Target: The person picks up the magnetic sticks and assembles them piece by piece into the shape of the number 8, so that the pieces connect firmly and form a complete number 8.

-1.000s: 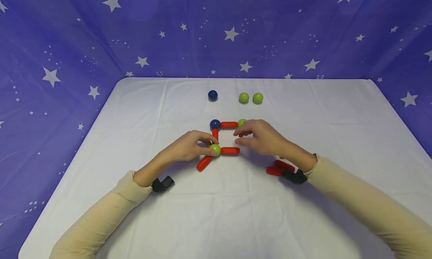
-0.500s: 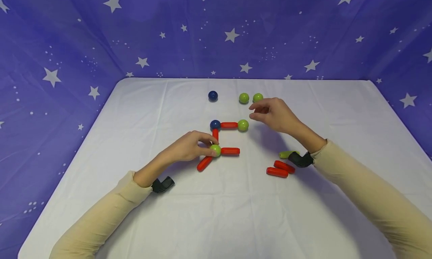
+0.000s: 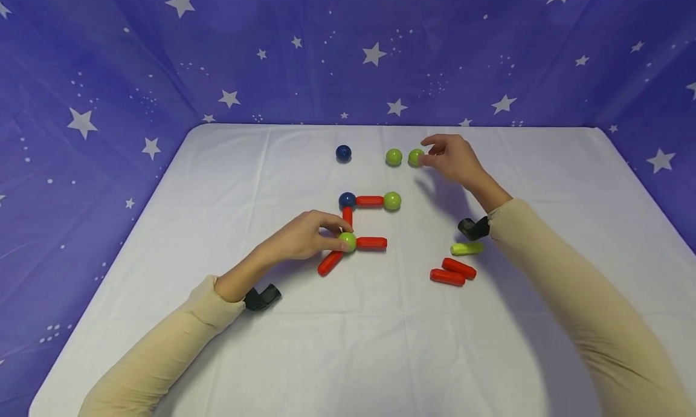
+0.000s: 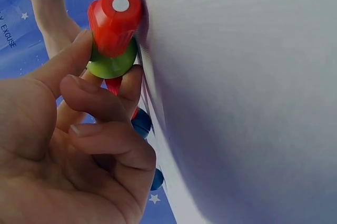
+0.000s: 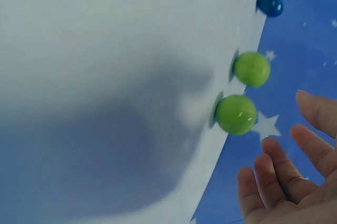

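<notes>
1. The left hand [image 3: 304,237] is pinching a corner ball [image 3: 350,240], a green one, between thumb and fingers.
2. Three red sticks are meeting at that ball: a side stick [image 3: 372,243] is pointing right, its far end free; a slanting stick [image 3: 330,263] is angling toward the person; a back stick [image 3: 347,216] is running away from the person. In the left wrist view, the slanting stick is showing a pale round spot on its end.
3. The back stick is joining a blue ball [image 3: 347,200], and from there a top stick [image 3: 370,200], also red, is leading right to an end ball [image 3: 393,200], which is green.
4. The right hand [image 3: 455,162] is hovering by the outer green ball [image 3: 415,157], fingers spread and holding nothing; the right wrist view is showing a gap between them.
5. The inner green ball [image 3: 394,157] is sitting just beside the outer one, and a loose blue ball [image 3: 344,153] is resting farther left in the same row.
6. On the right, a yellow-green stick [image 3: 467,249] is lying near two loose red sticks [image 3: 447,277], which are lying close together.
7. Beige sleeves [image 3: 168,338] are covering both forearms, and black wrist pieces [image 3: 263,297] are sticking out at the cuffs.
8. A white cloth [image 3: 348,344] is covering the table, and a blue-purple star-patterned sheet [image 3: 326,84] is hanging behind it.
</notes>
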Tool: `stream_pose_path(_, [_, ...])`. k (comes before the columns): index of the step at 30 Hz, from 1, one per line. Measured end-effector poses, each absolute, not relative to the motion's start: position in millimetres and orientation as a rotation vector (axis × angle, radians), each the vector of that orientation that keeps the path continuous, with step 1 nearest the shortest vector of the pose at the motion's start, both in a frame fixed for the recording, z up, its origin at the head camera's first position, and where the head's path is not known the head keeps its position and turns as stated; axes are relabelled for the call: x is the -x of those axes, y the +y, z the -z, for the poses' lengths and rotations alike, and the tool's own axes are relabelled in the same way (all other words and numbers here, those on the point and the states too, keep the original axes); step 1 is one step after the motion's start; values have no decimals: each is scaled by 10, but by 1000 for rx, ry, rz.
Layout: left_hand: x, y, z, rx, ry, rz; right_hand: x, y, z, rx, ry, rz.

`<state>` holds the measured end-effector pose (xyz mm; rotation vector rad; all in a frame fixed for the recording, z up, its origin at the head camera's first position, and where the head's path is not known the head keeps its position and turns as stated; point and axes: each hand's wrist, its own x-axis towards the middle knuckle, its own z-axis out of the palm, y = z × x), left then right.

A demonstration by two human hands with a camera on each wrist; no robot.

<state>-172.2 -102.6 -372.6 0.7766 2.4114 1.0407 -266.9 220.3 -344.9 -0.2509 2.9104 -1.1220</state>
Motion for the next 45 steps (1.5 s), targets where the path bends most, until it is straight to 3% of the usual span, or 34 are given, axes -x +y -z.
stream_pose_path(14, [1729,-1027,3732,-769,2416,-1035,2997,2135,3581,202,2906,878])
stream_pose_path(45, [1727,-1031,3735,-766,2416,-1041,3006,2096,3668,158,2941,885])
